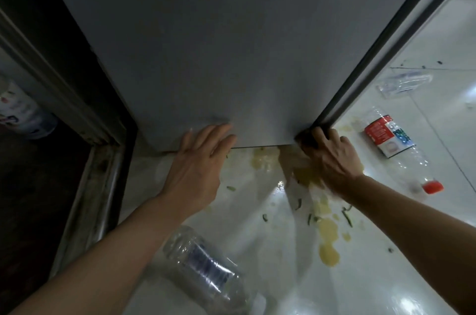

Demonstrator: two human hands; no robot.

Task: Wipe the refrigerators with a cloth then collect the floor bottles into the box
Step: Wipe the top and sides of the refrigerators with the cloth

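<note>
A: While your left hand point(198, 160) lies flat, fingers straight and together, on the grey refrigerator door point(206, 44), what's the right doing?

B: Your right hand point(332, 155) curls on a dark cloth point(305, 140) at the door's near right corner. Soft, limp; bunch it.

A: Bottles?

B: Three clear plastic bottles on the floor: near point(206, 268), red-labelled right point(396, 149), far right point(404, 81). Light, crushable; grip mid-body.

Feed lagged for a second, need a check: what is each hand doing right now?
Left hand: open, fingers flat against the refrigerator panel near its bottom edge.
Right hand: fingers curled on the refrigerator's lower corner; whether it holds a cloth cannot be told.
</note>
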